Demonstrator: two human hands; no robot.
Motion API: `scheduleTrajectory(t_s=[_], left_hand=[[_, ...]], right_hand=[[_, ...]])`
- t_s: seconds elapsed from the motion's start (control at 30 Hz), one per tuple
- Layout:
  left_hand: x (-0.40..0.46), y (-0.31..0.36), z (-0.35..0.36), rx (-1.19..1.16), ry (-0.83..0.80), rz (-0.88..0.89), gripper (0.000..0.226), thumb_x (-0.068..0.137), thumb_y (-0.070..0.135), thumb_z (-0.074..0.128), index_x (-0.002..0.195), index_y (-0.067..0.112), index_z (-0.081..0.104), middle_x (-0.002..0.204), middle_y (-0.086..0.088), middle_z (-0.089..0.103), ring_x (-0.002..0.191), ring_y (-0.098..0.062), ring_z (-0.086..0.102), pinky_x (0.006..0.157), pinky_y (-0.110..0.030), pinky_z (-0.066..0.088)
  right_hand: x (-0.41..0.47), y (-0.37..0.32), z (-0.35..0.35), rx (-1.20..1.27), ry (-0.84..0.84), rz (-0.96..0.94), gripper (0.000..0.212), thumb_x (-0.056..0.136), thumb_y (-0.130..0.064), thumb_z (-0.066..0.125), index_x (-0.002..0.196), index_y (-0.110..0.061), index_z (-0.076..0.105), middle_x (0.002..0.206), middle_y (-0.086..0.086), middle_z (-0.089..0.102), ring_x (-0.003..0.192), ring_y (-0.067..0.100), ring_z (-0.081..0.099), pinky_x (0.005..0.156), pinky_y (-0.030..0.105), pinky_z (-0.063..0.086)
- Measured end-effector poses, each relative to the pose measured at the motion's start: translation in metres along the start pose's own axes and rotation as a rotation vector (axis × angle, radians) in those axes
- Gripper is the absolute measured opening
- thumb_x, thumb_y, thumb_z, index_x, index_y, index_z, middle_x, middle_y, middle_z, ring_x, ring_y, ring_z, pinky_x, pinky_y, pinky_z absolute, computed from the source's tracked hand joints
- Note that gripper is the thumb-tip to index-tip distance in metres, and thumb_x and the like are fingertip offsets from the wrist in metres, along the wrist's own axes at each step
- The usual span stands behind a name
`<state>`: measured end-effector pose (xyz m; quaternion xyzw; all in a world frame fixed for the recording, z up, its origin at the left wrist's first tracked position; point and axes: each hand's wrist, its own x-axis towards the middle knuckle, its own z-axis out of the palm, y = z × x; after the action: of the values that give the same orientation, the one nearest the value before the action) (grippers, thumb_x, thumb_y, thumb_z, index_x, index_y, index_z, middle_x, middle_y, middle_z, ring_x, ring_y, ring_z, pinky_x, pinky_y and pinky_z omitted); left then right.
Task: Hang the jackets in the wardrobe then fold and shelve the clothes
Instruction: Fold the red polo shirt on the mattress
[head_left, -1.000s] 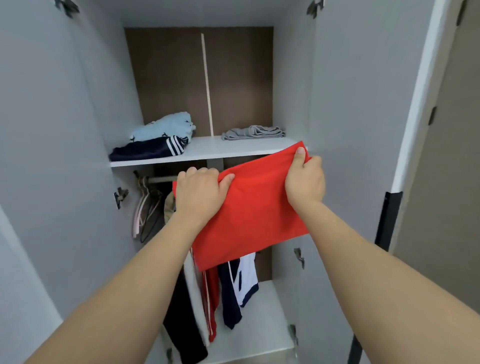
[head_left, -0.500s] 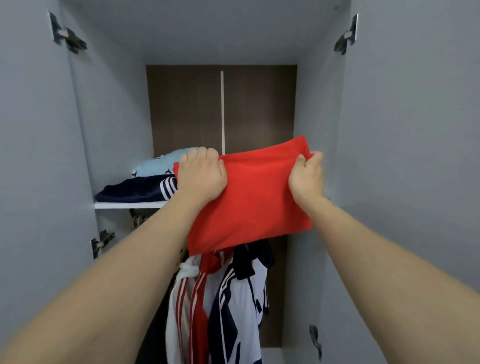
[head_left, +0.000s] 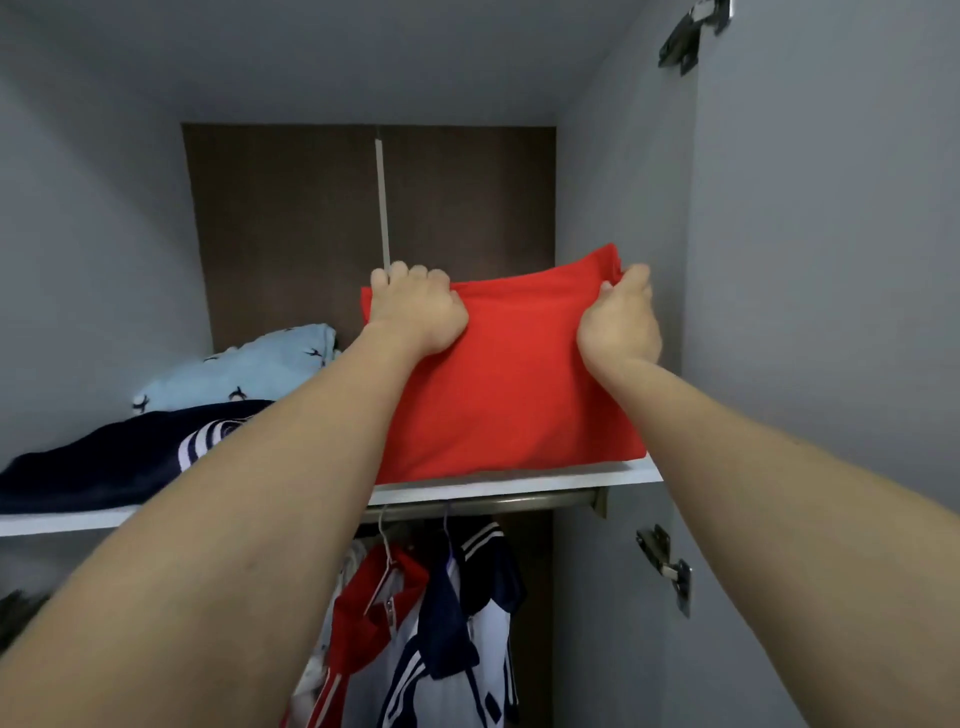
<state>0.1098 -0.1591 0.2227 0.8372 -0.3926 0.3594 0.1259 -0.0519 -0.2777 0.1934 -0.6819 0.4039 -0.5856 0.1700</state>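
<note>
A folded red garment (head_left: 514, 395) lies tilted over the right half of the white wardrobe shelf (head_left: 519, 486), its near edge at the shelf front. My left hand (head_left: 415, 312) grips its far left corner, fingers curled over the top edge. My right hand (head_left: 621, 322) pinches its far right corner close to the wardrobe's right wall. On the shelf's left lie a folded light blue garment (head_left: 244, 366) and a folded navy garment with white stripes (head_left: 119, 462). Jackets in red, white and navy (head_left: 415, 623) hang from the rail (head_left: 493, 503) under the shelf.
The wardrobe's grey side walls and open right door (head_left: 831, 312) close in the shelf space. Metal hinges (head_left: 667, 566) stick out on the right wall. A brown back panel (head_left: 291, 223) stands behind the shelf. The grey garment seen earlier on the shelf is hidden behind the red one.
Both hands have lifted the red garment from below the shelf up onto its right half. The view has tilted up and moved closer to the shelf.
</note>
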Motion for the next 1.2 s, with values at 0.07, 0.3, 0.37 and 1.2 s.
scheduleTrajectory(t_s=[0.07, 0.3, 0.37, 1.2], left_hand=[[0.015, 0.004, 0.028, -0.029, -0.124, 0.003, 0.045, 0.093, 0.030, 0.030, 0.122, 0.010, 0.058, 0.133, -0.016, 0.054, 0.123, -0.036, 0.041, 0.102, -0.048, 0.026], [0.037, 0.015, 0.131, -0.069, -0.459, -0.013, 0.053, 0.085, 0.028, 0.032, 0.131, 0.014, 0.055, 0.140, -0.015, 0.051, 0.130, -0.036, 0.037, 0.107, -0.049, 0.022], [0.037, 0.018, 0.158, -0.096, -0.538, -0.032, 0.061, 0.081, 0.031, 0.030, 0.135, 0.016, 0.053, 0.143, -0.014, 0.049, 0.131, -0.034, 0.037, 0.106, -0.047, 0.022], [0.002, 0.036, 0.185, -0.311, -0.748, 0.033, 0.077, 0.092, 0.073, 0.021, 0.156, 0.030, 0.018, 0.164, -0.001, 0.014, 0.151, -0.027, 0.009, 0.119, -0.048, 0.005]], right_hand=[[0.012, 0.015, 0.025, -0.089, -0.054, 0.045, 0.023, 0.104, -0.019, 0.033, 0.123, -0.008, 0.040, 0.133, 0.016, 0.050, 0.115, 0.042, 0.057, 0.087, 0.046, 0.044], [0.034, 0.066, 0.104, -0.331, -0.291, 0.234, 0.036, 0.099, -0.016, 0.038, 0.133, -0.004, 0.041, 0.142, 0.019, 0.046, 0.130, 0.036, 0.049, 0.104, 0.042, 0.040], [0.030, 0.085, 0.122, -0.426, -0.380, 0.233, 0.038, 0.098, -0.018, 0.042, 0.134, -0.003, 0.042, 0.142, 0.019, 0.045, 0.130, 0.035, 0.048, 0.104, 0.041, 0.040], [0.043, 0.115, 0.147, -0.798, -0.581, 0.179, 0.044, 0.094, -0.021, 0.049, 0.136, -0.014, 0.056, 0.145, 0.005, 0.051, 0.132, 0.026, 0.050, 0.103, 0.038, 0.043]])
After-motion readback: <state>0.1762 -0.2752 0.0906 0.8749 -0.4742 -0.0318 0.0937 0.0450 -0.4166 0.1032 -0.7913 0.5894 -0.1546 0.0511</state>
